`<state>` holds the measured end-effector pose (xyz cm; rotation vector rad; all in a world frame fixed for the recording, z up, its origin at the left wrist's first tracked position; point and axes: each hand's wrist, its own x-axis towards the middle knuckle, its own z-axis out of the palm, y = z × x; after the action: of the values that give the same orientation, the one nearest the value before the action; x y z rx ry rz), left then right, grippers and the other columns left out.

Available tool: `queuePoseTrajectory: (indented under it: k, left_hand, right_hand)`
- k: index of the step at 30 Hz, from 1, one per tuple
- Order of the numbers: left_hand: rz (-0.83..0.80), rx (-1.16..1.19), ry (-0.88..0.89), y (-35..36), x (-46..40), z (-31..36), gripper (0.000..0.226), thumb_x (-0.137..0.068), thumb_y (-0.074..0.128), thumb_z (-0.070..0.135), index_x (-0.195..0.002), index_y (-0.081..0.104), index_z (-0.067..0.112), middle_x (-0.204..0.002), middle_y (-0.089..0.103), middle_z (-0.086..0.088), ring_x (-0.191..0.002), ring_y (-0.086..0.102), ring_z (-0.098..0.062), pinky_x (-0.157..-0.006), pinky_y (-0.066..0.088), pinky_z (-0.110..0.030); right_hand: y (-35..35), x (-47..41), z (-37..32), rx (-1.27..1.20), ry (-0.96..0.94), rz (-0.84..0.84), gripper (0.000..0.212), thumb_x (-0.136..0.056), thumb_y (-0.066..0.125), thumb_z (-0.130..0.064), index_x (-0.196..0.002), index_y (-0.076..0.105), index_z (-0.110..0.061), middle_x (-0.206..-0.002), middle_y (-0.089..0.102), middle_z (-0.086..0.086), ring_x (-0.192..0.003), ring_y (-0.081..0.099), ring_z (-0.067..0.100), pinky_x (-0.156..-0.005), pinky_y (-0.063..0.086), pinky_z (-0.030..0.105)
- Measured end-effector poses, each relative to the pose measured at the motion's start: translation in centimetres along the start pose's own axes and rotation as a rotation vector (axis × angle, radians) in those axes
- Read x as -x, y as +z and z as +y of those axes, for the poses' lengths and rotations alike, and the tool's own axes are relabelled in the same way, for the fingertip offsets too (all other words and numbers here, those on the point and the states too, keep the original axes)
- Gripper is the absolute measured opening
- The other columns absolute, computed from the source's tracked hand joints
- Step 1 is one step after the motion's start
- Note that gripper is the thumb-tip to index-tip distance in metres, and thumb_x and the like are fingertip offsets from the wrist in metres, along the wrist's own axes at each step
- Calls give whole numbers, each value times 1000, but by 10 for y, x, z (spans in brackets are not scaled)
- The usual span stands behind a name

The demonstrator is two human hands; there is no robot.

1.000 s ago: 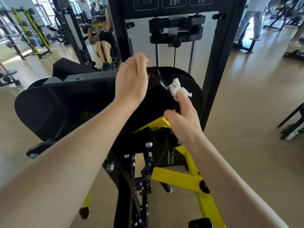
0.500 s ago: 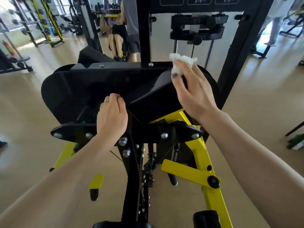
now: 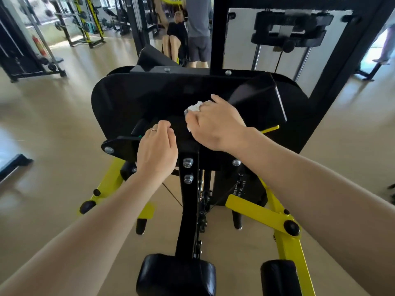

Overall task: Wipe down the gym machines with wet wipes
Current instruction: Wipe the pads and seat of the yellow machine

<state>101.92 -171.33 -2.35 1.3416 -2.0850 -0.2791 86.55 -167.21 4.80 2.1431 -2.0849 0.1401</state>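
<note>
A black and yellow gym machine stands before me, its wide black cover plate [image 3: 149, 95] tilted toward me. My right hand [image 3: 213, 124] grips a crumpled white wet wipe [image 3: 194, 107] and presses it against the middle of the black plate. My left hand [image 3: 157, 149] rests with curled fingers on the near edge of the black frame, just left of the right hand. A ring shows on one finger. Whether the left fingers wrap around the edge is hidden.
Yellow frame arms [image 3: 263, 212] and black foam pads [image 3: 177, 274] lie below my forearms. A black upright frame with a weight stack [image 3: 286, 28] rises behind. Two people [image 3: 186, 33] are at the back. Other racks [image 3: 85, 20] stand far left on the beige floor.
My right hand has dragged the wipe down from the plate's upper right edge to its middle. My left hand stays on the near frame edge. The view has tilted downward.
</note>
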Motion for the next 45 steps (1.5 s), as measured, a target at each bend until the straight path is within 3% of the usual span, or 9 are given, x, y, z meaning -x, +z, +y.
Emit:
queuePoseTrajectory:
  k: [5, 9, 13, 17, 20, 26, 32, 37, 45]
  left_hand:
    - [-5, -57, 7, -31, 24, -46, 39, -106, 31, 28, -134, 52, 12, -125, 62, -8, -115, 58, -29, -101, 45, -48]
    - [36, -29, -81, -67, 51, -85, 34, -107, 34, 23, -134, 52, 13, -128, 59, -10, -117, 53, -32, -100, 43, -49]
    - [-13, 6, -222, -98, 91, -134, 34, -107, 34, 22, -136, 52, 14, -132, 56, -9, -121, 49, -31, -95, 38, -37]
    - [-164, -48, -386, -118, 147, -190, 40, -107, 33, 27, -143, 47, 18, -141, 53, -11, -128, 47, -30, -96, 35, -36]
    - [-295, -103, -488, -124, 192, -223, 43, -107, 32, 32, -148, 41, 24, -143, 51, -11, -127, 49, -32, -98, 38, -38]
    - [-448, 51, -665, -116, 257, -270, 47, -107, 35, 34, -153, 35, 22, -141, 56, -15, -129, 51, -32, -99, 36, -34]
    - [-425, 202, -698, -107, 282, -283, 45, -109, 31, 35, -152, 39, 24, -150, 49, -10, -136, 46, -25, -104, 32, -29]
    - [-379, 277, -742, -104, 288, -288, 40, -108, 33, 39, -146, 43, 33, -130, 57, 2, -122, 53, -19, -97, 37, -31]
    - [-375, 287, -630, -97, 297, -302, 35, -106, 45, 37, -140, 40, 30, -111, 68, -6, -103, 65, -26, -94, 50, -43]
  right_hand:
    - [3, 10, -46, -733, 110, -155, 53, -112, 17, -35, -144, 57, -21, -145, 58, 5, -142, 42, 24, -116, 25, 35]
    - [9, 41, -96, -1228, 259, -29, 47, -110, 30, -47, -125, 69, -26, -121, 68, -7, -116, 59, 7, -86, 33, 18]
    - [23, 68, -154, -1329, 281, -78, 49, -109, 36, -42, -127, 61, -4, -116, 69, 5, -110, 60, 13, -94, 46, 22]
    - [55, 101, -218, -1505, 356, -176, 35, -108, 40, -40, -111, 70, -22, -116, 70, -5, -109, 61, 4, -81, 40, 14]
    - [86, 130, -269, -1454, 414, -225, 39, -108, 40, -35, -120, 64, -8, -121, 64, 13, -108, 58, 18, -82, 45, 22]
    - [162, 183, -355, -1201, 223, -268, 34, -109, 37, -25, -131, 61, -15, -123, 53, 4, -108, 52, 18, -85, 39, 21]
    - [192, 226, -391, -909, -19, -127, 52, -107, 30, -30, -153, 46, -13, -165, 31, 9, -155, 22, 25, -125, 20, 37]
    - [187, 256, -405, -843, -75, -167, 77, -103, -11, -49, -161, 30, -19, -172, 6, -1, -158, -9, 14, -126, 8, 30]
    - [191, 225, -408, -827, 26, -193, 63, -105, 10, -46, -162, 26, -27, -172, -7, -2, -155, -22, 11, -128, 7, 31]
